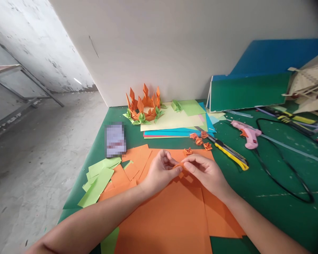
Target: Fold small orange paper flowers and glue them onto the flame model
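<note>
Between my two hands is a small piece of orange paper (pixel 179 165), partly covered by the fingers. My left hand (pixel 163 169) pinches its left side with thumb and fingers. On the right side, my right hand (pixel 205 171) grips it the same way. Below them lie large orange paper sheets (pixel 164 215). Just beyond my hands sit several small folded orange paper flowers (pixel 198 141), one of them on the orange sheet. Farther back stands an orange folded-paper crown (pixel 144 106) with green paper leaves (pixel 141 118) around its base.
Green paper pieces (pixel 96 181) and a pixelated rectangular object (pixel 115 139) lie at left. Coloured paper sheets (pixel 172 121) are stacked behind. To the right are a yellow utility knife (pixel 231 155), a pink glue gun (pixel 247 134) with a looping black cord (pixel 283 162), and a green board (pixel 250 93).
</note>
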{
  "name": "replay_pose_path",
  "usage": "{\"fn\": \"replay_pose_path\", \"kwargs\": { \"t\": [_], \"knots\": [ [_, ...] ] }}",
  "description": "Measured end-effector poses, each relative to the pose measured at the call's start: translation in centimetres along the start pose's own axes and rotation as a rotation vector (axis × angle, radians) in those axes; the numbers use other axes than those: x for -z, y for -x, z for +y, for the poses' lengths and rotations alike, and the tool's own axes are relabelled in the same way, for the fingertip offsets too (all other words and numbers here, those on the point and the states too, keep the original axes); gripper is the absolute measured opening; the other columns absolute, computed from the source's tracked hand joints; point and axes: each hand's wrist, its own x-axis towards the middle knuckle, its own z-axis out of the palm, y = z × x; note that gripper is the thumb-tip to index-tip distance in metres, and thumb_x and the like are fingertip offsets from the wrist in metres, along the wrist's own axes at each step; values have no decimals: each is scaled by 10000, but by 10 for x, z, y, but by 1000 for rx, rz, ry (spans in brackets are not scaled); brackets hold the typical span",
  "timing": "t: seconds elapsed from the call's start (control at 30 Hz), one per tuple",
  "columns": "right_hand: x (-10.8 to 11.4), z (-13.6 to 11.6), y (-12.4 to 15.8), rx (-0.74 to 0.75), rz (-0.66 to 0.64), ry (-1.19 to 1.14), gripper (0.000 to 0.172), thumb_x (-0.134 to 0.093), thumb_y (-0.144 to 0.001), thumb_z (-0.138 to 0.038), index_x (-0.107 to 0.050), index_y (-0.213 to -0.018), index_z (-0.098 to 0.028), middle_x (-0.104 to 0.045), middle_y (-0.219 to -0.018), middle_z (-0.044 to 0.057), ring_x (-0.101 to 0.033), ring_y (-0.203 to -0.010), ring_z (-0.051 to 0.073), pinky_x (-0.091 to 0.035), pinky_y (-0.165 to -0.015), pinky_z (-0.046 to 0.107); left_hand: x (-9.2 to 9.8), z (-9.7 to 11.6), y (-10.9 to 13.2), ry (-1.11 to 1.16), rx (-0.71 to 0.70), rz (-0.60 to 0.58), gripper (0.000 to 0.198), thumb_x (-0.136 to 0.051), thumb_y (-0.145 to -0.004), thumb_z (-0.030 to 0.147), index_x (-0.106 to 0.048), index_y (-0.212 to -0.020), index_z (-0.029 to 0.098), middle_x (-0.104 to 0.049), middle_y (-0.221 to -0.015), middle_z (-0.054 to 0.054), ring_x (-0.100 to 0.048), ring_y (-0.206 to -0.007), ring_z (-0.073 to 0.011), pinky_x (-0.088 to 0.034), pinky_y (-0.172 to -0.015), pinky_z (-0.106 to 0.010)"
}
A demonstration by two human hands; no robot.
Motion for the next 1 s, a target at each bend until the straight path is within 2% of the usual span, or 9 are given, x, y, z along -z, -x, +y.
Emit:
{"fn": "replay_pose_path", "kwargs": {
  "t": [0.07,0.17,0.33,0.53,0.77,0.87,0.93,1.0],
  "knots": [
    [-2,0,2,86,41,68,101,-602,-887,-317,-660,-887,-234,-650,-870,15,-604,-817,161,-498,-716,267,0,1,-1,35,7,8,446,-815,-628,183,-398,-787,201,-618,-696,43,-569,-582,-70,-420,-551,-204],
    [-4,-1,4,212,73,171,59,-590,-893,-248,-648,-878,-246,-647,-828,8,-606,-768,155,-500,-711,279,1,2,-1,70,19,1,443,-822,-629,205,-413,-798,197,-628,-684,42,-572,-590,-74,-409,-555,-205],
    [-2,-2,3,328,42,218,87,-555,-912,-210,-625,-903,-261,-646,-831,21,-609,-760,171,-504,-695,313,2,2,0,120,56,-23,442,-829,-625,203,-440,-833,194,-640,-709,34,-603,-649,-91,-434,-628,-227],
    [4,2,1,444,-25,310,152,-543,-910,-145,-617,-964,-267,-643,-853,26,-605,-775,166,-499,-689,309,3,3,2,150,109,-29,413,-813,-661,232,-450,-856,197,-637,-731,26,-602,-670,-95,-404,-607,-212],
    [13,1,-1,590,-73,411,249,-517,-901,-100,-598,-1067,-267,-657,-917,42,-605,-839,177,-511,-735,326,5,4,2,204,65,-115,370,-826,-674,236,-518,-874,184,-665,-823,-7,-623,-774,-109,-459,-741,-240],
    [14,1,1,570,-83,364,225,-518,-908,-142,-631,-1048,-277,-664,-931,43,-616,-849,186,-521,-749,337,5,4,3,224,70,-114,332,-817,-692,221,-531,-855,180,-671,-791,-1,-633,-762,-105,-465,-757,-236],
    [14,2,2,464,-70,239,185,-504,-933,-212,-659,-1012,-276,-673,-939,47,-630,-870,195,-530,-765,344,5,6,4,230,56,-115,324,-823,-687,210,-541,-844,181,-667,-773,7,-641,-762,-110,-473,-762,-239],
    [13,3,3,309,-15,64,222,-456,-967,-293,-673,-1006,-269,-684,-915,48,-643,-861,195,-542,-761,339,4,8,4,229,24,-125,311,-825,-685,207,-557,-843,182,-668,-784,8,-648,-784,-118,-481,-768,-244]
  ]
}}
